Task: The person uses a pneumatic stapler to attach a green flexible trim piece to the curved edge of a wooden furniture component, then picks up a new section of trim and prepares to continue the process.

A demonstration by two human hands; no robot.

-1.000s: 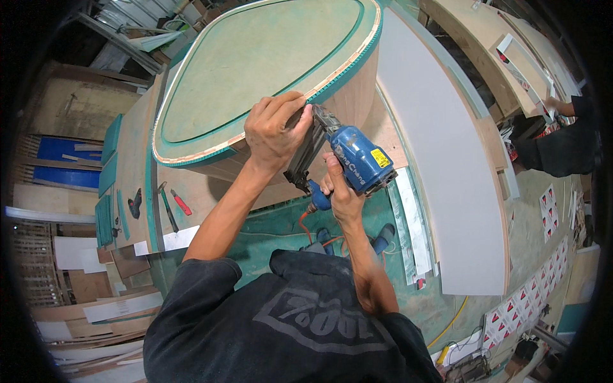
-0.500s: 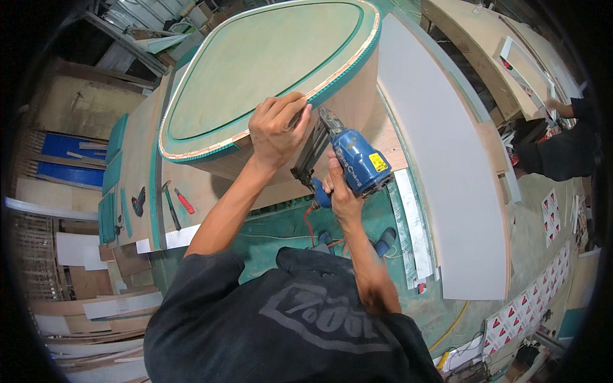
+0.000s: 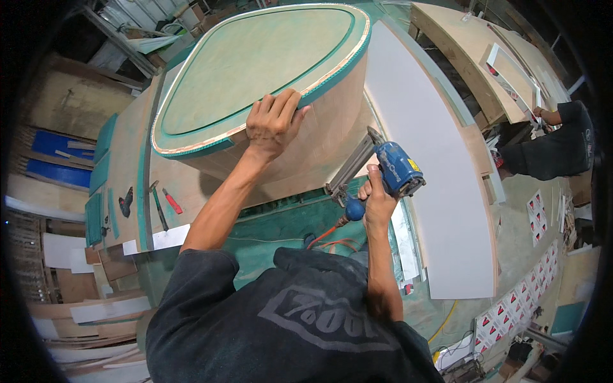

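A large rounded wooden form (image 3: 255, 76) stands before me, its pale top marked with a green line. A ribbed green edging strip (image 3: 335, 78) runs along its near rim. My left hand (image 3: 273, 124) is closed over that rim, fingers bent on the top and thumb at the strip; the palm side is hidden. In my right hand (image 3: 378, 203) is a blue nail gun (image 3: 397, 167), gripped by its handle, with its nose up and apart from the form. An orange air hose (image 3: 322, 236) leads from the handle's end.
A hammer (image 3: 158, 205), a red-handled knife (image 3: 172, 201) and a dark tool (image 3: 126, 203) lie on the board at left. A long curved white panel (image 3: 440, 172) stands at right. Beyond it a co-worker (image 3: 552, 143) handles a frame (image 3: 514, 80). Wood strips are stacked lower left.
My right hand has drawn the nail gun away from the rim, to the right and down. My left hand stays on the rim. The co-worker has shifted slightly.
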